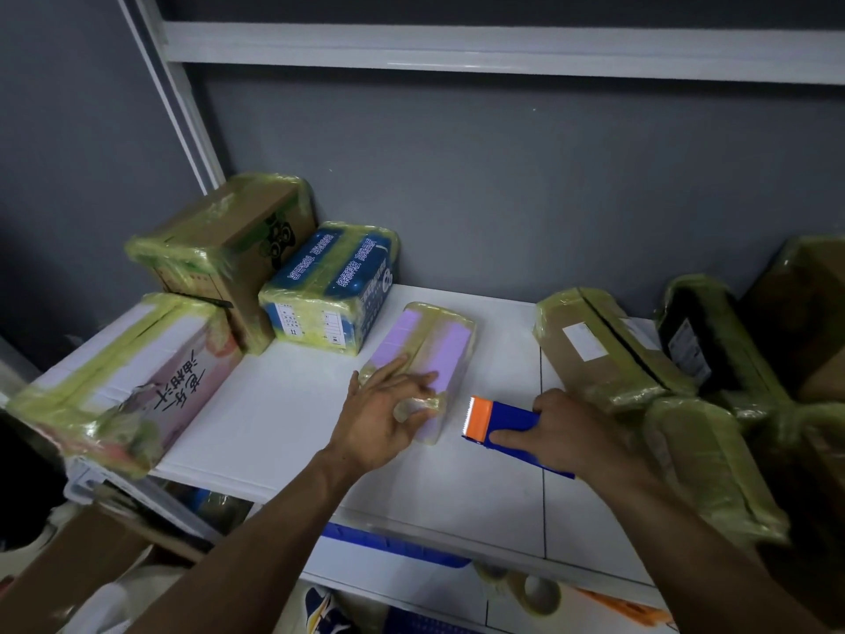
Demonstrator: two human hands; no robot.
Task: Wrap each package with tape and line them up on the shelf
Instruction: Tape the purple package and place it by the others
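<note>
A small purple package (423, 359) wrapped in clear tape is seen lying flat on the white shelf (274, 414), near the middle. The left hand (384, 416) is laid on its near end, with the fingers (402, 366) spread open and pressed on the top. The right hand (564, 432) is closed around a blue tape dispenser (503, 427) with an orange end, held just beside the purple package on its right.

More wrapped packages are set around it. At the back left a brown box (228, 249) is placed, with a blue box (336, 286) touching it on the right. A long pink and white box (123, 382) is laid at the left edge. On the right, a brown parcel (603, 350) and a dark parcel (699, 345) are leaned side by side, and another wrapped parcel (708, 469) is lying close to the right arm. Below the shelf, a roll of tape (537, 592) can be seen.
</note>
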